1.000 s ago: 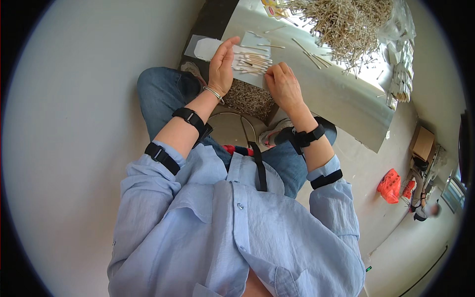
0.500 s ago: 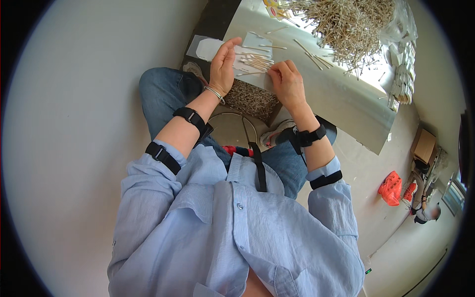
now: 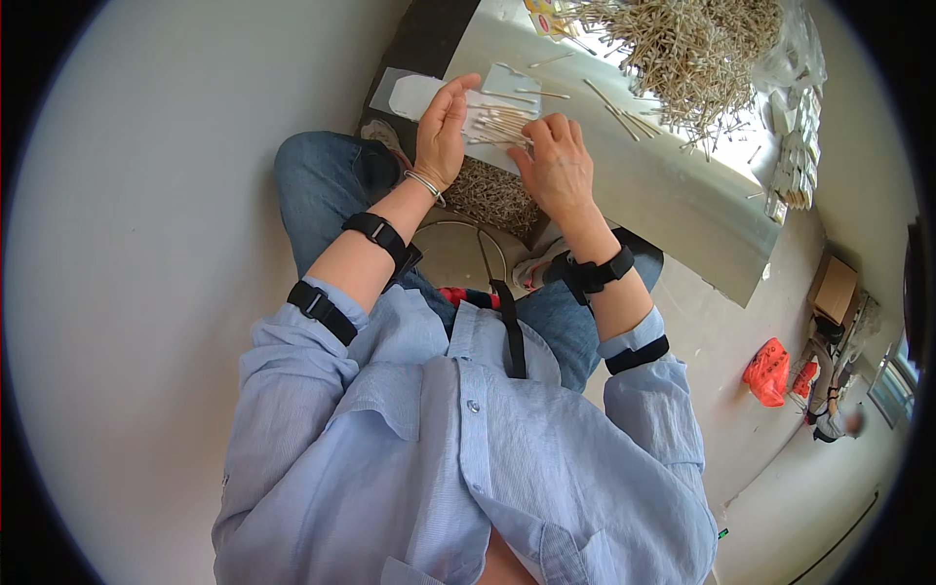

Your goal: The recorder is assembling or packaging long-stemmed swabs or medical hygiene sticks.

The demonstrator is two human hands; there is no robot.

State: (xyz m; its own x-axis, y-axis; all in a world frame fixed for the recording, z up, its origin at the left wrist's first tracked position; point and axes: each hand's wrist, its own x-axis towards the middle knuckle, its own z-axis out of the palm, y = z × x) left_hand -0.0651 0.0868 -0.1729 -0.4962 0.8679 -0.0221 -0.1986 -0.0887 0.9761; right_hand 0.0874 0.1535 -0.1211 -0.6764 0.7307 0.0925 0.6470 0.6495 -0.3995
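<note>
Loose cotton swabs [image 3: 504, 119] lie in a small, roughly parallel bunch on pale flat card at the table's near left corner. My left hand [image 3: 444, 136] stands on edge along the bunch's left ends, fingers stretched out and nothing gripped. At the other ends of the swabs is my right hand [image 3: 558, 168]. Its thumb is apart from its bent fingers, and the fingertips are at the swab tips. Whether it touches every swab there is hidden. A white rounded card piece [image 3: 413, 96] lies left of my left hand.
A big heap of cotton swabs [image 3: 687, 49] covers the far part of the metal table [image 3: 673, 195], beside a clear plastic bag [image 3: 792, 58] and stacked small packets [image 3: 801, 156]. Below the table edge stands a box of swabs [image 3: 487, 195]. Farther right are a red bag [image 3: 767, 372] and a person.
My right hand has moved a little left over the swab ends, and its thumb has come away from the fingers. My left hand has barely moved.
</note>
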